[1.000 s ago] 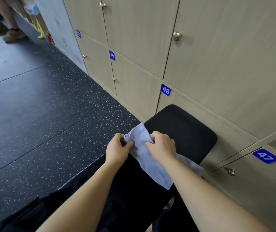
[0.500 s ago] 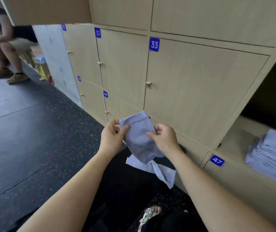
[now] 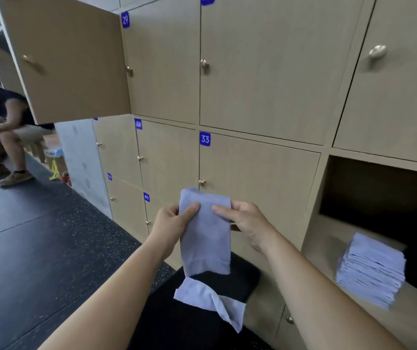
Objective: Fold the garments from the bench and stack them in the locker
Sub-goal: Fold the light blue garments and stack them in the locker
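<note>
A pale blue garment (image 3: pixel 206 236) hangs in the air in front of the lockers, folded into a narrow strip. My left hand (image 3: pixel 172 224) pinches its upper left edge and my right hand (image 3: pixel 246 223) pinches its upper right edge. Its loose lower end (image 3: pixel 212 300) trails down over the black bench (image 3: pixel 217 281). To the right, an open locker (image 3: pixel 384 198) holds a stack of folded pale blue garments (image 3: pixel 371 270) on its shelf.
Shut wooden locker doors with blue number tags fill the wall, one marked 33 (image 3: pixel 205 138). An open locker door (image 3: pixel 68 59) juts out at the upper left. A person (image 3: pixel 5 132) sits further off at the left on the dark speckled floor (image 3: pixel 38 248).
Both hands have lifted the garment off the bench to chest height and straightened it into a strip. My view has tilted up, bringing the open locker and its stack into sight.
</note>
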### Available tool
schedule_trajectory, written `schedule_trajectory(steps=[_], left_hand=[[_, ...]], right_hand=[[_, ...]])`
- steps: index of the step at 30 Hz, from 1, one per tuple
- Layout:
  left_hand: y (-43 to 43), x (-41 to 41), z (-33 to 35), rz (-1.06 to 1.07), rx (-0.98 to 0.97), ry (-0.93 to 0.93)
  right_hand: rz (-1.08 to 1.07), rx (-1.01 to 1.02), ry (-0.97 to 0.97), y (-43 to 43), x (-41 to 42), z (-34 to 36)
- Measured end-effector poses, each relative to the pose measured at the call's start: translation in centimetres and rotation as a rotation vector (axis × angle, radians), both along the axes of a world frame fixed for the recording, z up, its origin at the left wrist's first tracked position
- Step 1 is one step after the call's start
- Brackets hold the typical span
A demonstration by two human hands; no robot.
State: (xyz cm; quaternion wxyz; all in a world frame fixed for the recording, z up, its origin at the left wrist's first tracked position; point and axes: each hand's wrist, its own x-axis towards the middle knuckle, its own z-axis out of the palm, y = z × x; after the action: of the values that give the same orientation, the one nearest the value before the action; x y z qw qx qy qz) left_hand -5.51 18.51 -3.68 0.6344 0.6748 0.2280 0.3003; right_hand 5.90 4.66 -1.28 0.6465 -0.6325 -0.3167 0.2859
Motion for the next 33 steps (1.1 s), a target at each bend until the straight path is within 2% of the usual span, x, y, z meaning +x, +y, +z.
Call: schedule_trajectory(steps=[3, 9, 18, 22, 26, 33], left_hand=[[-0.8, 0.8, 1.2, 0.019, 0.019, -0.015], [-1.1, 1.2, 2.0, -0.146, 0.022, 0.008], [-1.9, 1.8, 2.5, 0.054, 0.136, -0.025], [-2.4, 2.1, 2.8, 0.037, 0.104, -0.068], [-2.9, 2.5, 2.4, 0.061, 0.069, -0.117], [-3.1, 3.2, 2.1, 0.001, -0.036, -0.083]], right_hand=[[-0.017, -0.125, -0.092, -1.1, 0.5, 0.1], [-0.197, 0.025, -0.078, -2.3, 1.9, 1.1], [-0.411, -0.023, -0.264, -2.6, 2.9, 0.7], [-0.339, 0.029, -0.233, -3.1, 2.9, 1.1], [-0.383, 0.052, -0.26, -3.2, 3.4, 1.0], [-0.367, 0.031, -0.316, -3.6, 3.8, 0.5]])
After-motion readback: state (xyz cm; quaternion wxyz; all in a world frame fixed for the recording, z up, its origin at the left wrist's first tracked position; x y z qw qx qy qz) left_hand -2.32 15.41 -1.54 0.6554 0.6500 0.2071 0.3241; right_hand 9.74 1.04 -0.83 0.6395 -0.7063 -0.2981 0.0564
